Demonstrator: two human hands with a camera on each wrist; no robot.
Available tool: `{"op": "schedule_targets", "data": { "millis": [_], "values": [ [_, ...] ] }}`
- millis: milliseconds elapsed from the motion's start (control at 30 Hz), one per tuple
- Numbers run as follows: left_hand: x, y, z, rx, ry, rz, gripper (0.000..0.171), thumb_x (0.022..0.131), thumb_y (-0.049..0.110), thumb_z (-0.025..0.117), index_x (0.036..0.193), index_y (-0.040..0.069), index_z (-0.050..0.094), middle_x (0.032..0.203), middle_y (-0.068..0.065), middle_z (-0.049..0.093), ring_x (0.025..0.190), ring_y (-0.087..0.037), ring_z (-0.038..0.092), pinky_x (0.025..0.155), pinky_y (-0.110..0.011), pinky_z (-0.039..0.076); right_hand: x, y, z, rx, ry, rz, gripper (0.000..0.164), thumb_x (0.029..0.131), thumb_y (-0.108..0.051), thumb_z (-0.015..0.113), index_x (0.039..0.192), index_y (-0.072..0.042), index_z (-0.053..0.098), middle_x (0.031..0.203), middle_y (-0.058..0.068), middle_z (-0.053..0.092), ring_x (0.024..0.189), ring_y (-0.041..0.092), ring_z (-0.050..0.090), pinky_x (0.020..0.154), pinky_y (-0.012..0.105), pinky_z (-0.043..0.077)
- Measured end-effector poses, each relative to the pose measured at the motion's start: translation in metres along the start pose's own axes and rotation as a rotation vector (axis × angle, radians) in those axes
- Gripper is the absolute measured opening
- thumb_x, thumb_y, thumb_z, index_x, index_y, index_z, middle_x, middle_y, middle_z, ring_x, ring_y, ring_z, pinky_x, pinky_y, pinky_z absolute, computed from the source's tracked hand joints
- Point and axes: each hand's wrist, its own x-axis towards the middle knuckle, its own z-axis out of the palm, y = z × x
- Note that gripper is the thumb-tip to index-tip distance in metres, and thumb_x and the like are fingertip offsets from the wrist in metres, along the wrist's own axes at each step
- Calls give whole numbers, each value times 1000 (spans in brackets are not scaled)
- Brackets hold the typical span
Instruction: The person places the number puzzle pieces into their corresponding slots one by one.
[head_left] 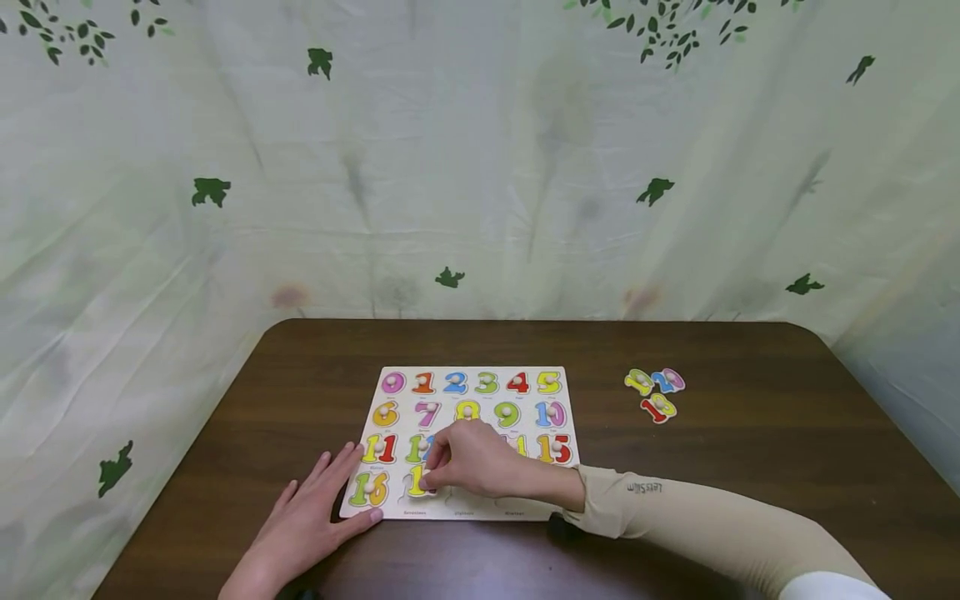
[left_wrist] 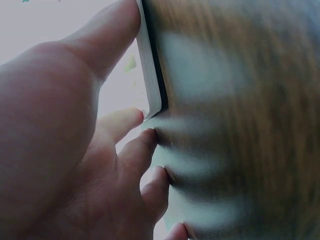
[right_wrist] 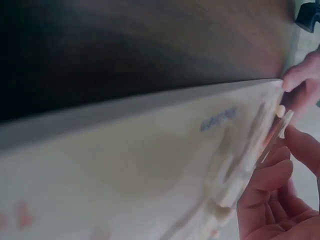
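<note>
A white wooden number puzzle board point(head_left: 442, 510) lies on the table, knobbed number pieces filling most of its upper rows. My right hand point(head_left: 480, 458) reaches over the board and pinches a number piece point(head_left: 416, 482) between thumb and fingers. It shows a yellow 1, the rest hidden by the fingers, and is over the spot labelled Seventeen. In the right wrist view the piece point(right_wrist: 274, 139) looks thin and tilted on edge. My left hand point(head_left: 303, 521) lies spread at the board's left side, its thumb on the near left corner. The 16 piece point(head_left: 369, 489) sits beside it.
Three loose number pieces lie close together on the table right of the board: a yellow-green one point(head_left: 638, 382), a blue and pink one point(head_left: 668, 381) and a red and yellow one point(head_left: 659, 408). A leaf-patterned curtain point(head_left: 487, 167) hangs behind the brown table point(head_left: 735, 417).
</note>
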Motion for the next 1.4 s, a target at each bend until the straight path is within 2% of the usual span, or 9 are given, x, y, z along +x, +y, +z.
{"op": "schedule_targets", "data": {
  "millis": [133, 267, 467, 767, 967, 1167, 1400],
  "values": [
    [1, 1, 0, 1, -11, -10, 103, 76, 72, 66, 155, 14, 33, 159, -14, 27, 144, -44, 18, 102, -76, 14, 4, 2, 7, 11, -7, 31, 17, 79, -27, 85, 72, -21, 70, 59, -16, 58, 58, 3, 52, 54, 21, 39],
    [1, 1, 0, 0, -15, -16, 103, 76, 72, 66, 155, 14, 32, 159, -14, 27, 144, -44, 18, 103, -76, 13, 7, 3, 11, 10, -5, 26, 15, 79, -26, 84, 75, -21, 71, 59, -15, 58, 58, 2, 52, 54, 19, 40],
    [1, 2, 0, 3, -7, -8, 102, 77, 72, 66, 154, 13, 34, 159, -14, 28, 144, -44, 19, 103, -76, 14, 5, 6, 10, 109, -52, 2, 9, 82, -16, 82, 83, -17, 73, 60, -11, 59, 43, 5, 48, 40, 19, 37],
    [1, 2, -1, 13, -10, -15, 103, 76, 72, 66, 154, 13, 34, 158, -15, 29, 144, -45, 19, 102, -77, 14, 5, 8, 7, 164, -114, 27, 8, 83, -17, 81, 88, -22, 76, 44, -5, 44, 33, 10, 38, 34, 19, 27],
    [1, 1, -1, 10, -9, -18, 103, 76, 72, 66, 154, 13, 34, 159, -15, 28, 144, -44, 19, 102, -77, 14, 6, 6, 6, 218, -153, 53, 8, 83, -14, 81, 88, -18, 76, 43, -3, 44, 31, 11, 40, 32, 20, 31],
    [1, 1, -1, 6, -12, -20, 103, 76, 71, 67, 154, 13, 34, 159, -16, 28, 144, -45, 19, 102, -77, 14, 4, 5, 7, 283, -173, 98, 7, 82, -12, 81, 85, -16, 75, 45, 2, 51, 32, 13, 42, 33, 20, 32],
    [1, 2, 0, 7, -9, -17, 103, 76, 71, 67, 154, 13, 34, 159, -15, 28, 144, -45, 19, 102, -77, 14, 4, 8, 6, 287, -166, 79, 10, 84, -12, 80, 91, -17, 75, 44, 0, 48, 32, 11, 43, 33, 19, 35]
  ]
}}
